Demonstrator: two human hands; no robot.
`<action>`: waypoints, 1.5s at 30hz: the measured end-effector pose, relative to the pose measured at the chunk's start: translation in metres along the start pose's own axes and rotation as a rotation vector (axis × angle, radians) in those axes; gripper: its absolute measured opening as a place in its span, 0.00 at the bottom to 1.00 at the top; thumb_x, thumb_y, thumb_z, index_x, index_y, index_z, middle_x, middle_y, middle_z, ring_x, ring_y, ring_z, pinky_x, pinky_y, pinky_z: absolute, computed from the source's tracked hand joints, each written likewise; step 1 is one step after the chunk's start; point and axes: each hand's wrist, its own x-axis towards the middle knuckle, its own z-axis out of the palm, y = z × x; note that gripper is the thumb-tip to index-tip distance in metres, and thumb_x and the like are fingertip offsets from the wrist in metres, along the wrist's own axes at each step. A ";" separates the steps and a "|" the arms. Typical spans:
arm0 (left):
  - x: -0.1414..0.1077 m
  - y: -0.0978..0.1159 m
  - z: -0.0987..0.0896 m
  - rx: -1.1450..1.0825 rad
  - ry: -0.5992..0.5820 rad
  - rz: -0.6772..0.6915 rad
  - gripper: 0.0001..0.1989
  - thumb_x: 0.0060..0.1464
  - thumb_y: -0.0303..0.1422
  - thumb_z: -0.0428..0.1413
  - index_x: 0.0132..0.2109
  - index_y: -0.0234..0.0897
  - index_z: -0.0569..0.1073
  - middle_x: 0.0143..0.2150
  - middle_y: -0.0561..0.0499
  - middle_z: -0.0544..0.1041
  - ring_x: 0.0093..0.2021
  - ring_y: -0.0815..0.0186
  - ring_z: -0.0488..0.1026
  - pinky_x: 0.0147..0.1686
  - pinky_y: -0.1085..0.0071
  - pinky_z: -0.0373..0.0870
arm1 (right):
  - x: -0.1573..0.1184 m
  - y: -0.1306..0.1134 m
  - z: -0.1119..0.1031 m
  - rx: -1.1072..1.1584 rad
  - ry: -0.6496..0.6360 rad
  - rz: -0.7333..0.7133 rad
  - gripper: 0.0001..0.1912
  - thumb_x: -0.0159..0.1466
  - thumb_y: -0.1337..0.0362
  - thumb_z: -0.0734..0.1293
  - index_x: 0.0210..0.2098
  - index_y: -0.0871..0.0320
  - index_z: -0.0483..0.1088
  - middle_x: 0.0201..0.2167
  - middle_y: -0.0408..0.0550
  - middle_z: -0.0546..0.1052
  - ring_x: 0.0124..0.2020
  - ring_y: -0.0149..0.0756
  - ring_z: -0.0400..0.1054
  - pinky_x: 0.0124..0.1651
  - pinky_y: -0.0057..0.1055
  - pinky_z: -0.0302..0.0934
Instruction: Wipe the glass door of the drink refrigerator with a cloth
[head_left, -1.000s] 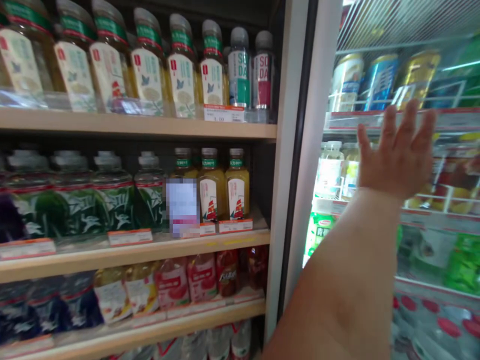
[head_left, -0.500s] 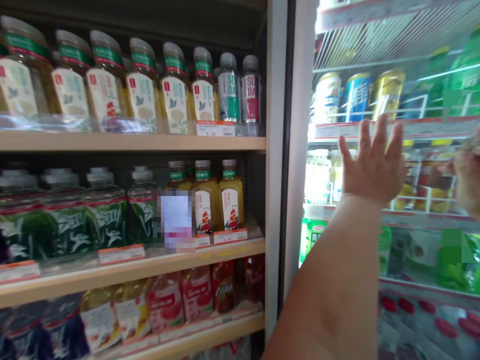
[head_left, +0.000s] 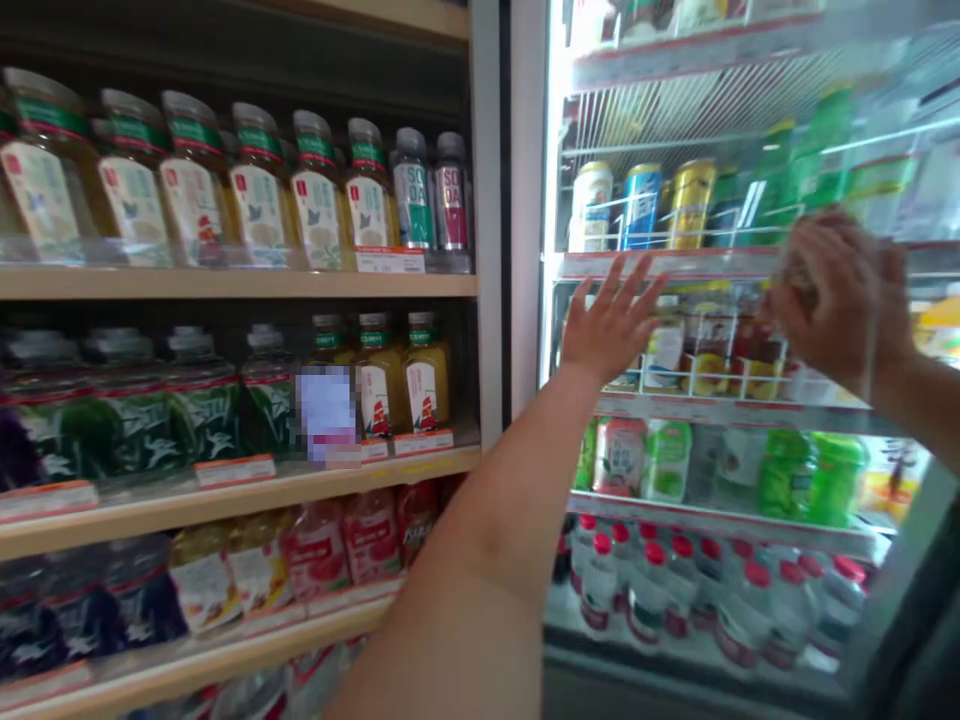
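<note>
My left hand [head_left: 611, 325] reaches forward with its fingers spread and holds nothing. It is in front of the fridge shelf that carries small bottles [head_left: 664, 350], just below the shelf with the cans. Whether it touches anything there, I cannot tell. My right hand [head_left: 836, 300] comes in from the right edge, blurred, with its fingers curled over. Anything inside the curl is hidden. Glassy streaks and a faint vertical line run across this hand. Above my left hand stand a white can [head_left: 591, 208], a blue can [head_left: 641, 208] and a gold can [head_left: 691, 205].
On the left, a wooden shelf unit [head_left: 240, 284] carries rows of bottled drinks. A grey upright post [head_left: 491, 220] separates it from the lit fridge. Lower fridge shelves hold green bottles [head_left: 838, 480] and several red-capped bottles [head_left: 652, 600]. A pale blurred patch [head_left: 327, 410] covers part of the middle shelf.
The view has swung right and shows more of the fridge. My left hand appears further left and lower, still spread. My right hand, barely in view before, now shows with its forearm.
</note>
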 end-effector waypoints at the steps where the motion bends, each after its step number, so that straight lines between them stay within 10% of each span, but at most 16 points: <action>1: -0.006 -0.009 -0.001 0.001 -0.011 0.080 0.31 0.72 0.35 0.42 0.77 0.45 0.42 0.78 0.52 0.46 0.77 0.59 0.29 0.76 0.45 0.31 | 0.004 0.009 0.003 0.076 0.043 -0.025 0.29 0.70 0.60 0.59 0.67 0.66 0.62 0.66 0.62 0.68 0.71 0.41 0.55 0.72 0.40 0.49; 4: -0.024 -0.023 0.000 -0.003 0.012 0.099 0.32 0.72 0.37 0.41 0.77 0.50 0.37 0.77 0.58 0.41 0.77 0.61 0.34 0.76 0.51 0.26 | -0.002 0.014 0.009 0.132 0.190 0.146 0.30 0.71 0.60 0.57 0.69 0.68 0.58 0.69 0.65 0.63 0.73 0.48 0.51 0.73 0.52 0.48; 7: -0.035 -0.018 0.002 -0.029 0.047 -0.058 0.29 0.72 0.44 0.36 0.76 0.58 0.41 0.74 0.72 0.36 0.76 0.45 0.36 0.76 0.52 0.21 | -0.031 -0.007 0.012 0.216 0.136 -0.025 0.32 0.71 0.63 0.57 0.73 0.51 0.50 0.72 0.51 0.59 0.76 0.51 0.43 0.72 0.62 0.51; 11: -0.038 -0.008 0.001 0.034 0.071 -0.097 0.35 0.70 0.42 0.44 0.77 0.52 0.37 0.76 0.58 0.38 0.77 0.56 0.37 0.74 0.39 0.23 | -0.048 -0.022 0.014 0.313 -0.048 -0.359 0.38 0.73 0.65 0.58 0.75 0.36 0.37 0.71 0.41 0.62 0.74 0.48 0.52 0.72 0.57 0.57; 17: -0.035 -0.006 -0.005 0.119 0.014 -0.138 0.31 0.70 0.44 0.43 0.75 0.46 0.51 0.76 0.59 0.42 0.77 0.48 0.39 0.73 0.45 0.18 | -0.027 -0.026 0.022 0.406 0.217 -0.156 0.35 0.74 0.66 0.55 0.76 0.44 0.40 0.72 0.45 0.60 0.74 0.52 0.50 0.72 0.59 0.55; 22: -0.036 -0.006 -0.005 0.186 0.029 -0.097 0.29 0.70 0.41 0.47 0.74 0.41 0.56 0.76 0.48 0.51 0.77 0.54 0.39 0.72 0.46 0.17 | -0.025 -0.044 0.020 0.478 0.013 -0.590 0.37 0.73 0.68 0.58 0.76 0.43 0.41 0.67 0.45 0.69 0.71 0.43 0.58 0.72 0.50 0.58; 29: -0.036 -0.006 -0.005 0.159 0.021 -0.111 0.30 0.68 0.39 0.48 0.74 0.42 0.56 0.76 0.47 0.52 0.77 0.51 0.41 0.72 0.43 0.19 | 0.012 -0.030 0.032 0.468 0.382 -0.052 0.32 0.71 0.66 0.59 0.73 0.53 0.52 0.70 0.54 0.62 0.73 0.54 0.52 0.73 0.59 0.53; 35: -0.036 -0.006 -0.005 0.124 0.043 -0.117 0.31 0.68 0.38 0.49 0.74 0.44 0.55 0.76 0.48 0.52 0.77 0.52 0.42 0.73 0.43 0.20 | -0.016 -0.052 0.022 0.446 -0.029 -0.674 0.35 0.72 0.67 0.59 0.75 0.46 0.46 0.70 0.45 0.64 0.73 0.43 0.53 0.73 0.48 0.56; 40: -0.037 -0.008 -0.003 0.152 0.050 -0.093 0.30 0.68 0.39 0.49 0.74 0.41 0.56 0.76 0.48 0.52 0.77 0.52 0.41 0.73 0.45 0.18 | -0.011 -0.040 0.022 0.419 0.147 -0.277 0.32 0.73 0.65 0.57 0.74 0.48 0.50 0.72 0.47 0.61 0.74 0.49 0.51 0.74 0.54 0.52; 45: -0.036 -0.006 -0.005 0.148 0.037 -0.111 0.30 0.68 0.39 0.48 0.74 0.43 0.56 0.76 0.49 0.52 0.77 0.52 0.42 0.73 0.43 0.21 | -0.017 -0.041 0.027 0.409 0.172 -0.324 0.34 0.73 0.66 0.56 0.76 0.47 0.45 0.73 0.47 0.59 0.74 0.49 0.50 0.74 0.54 0.53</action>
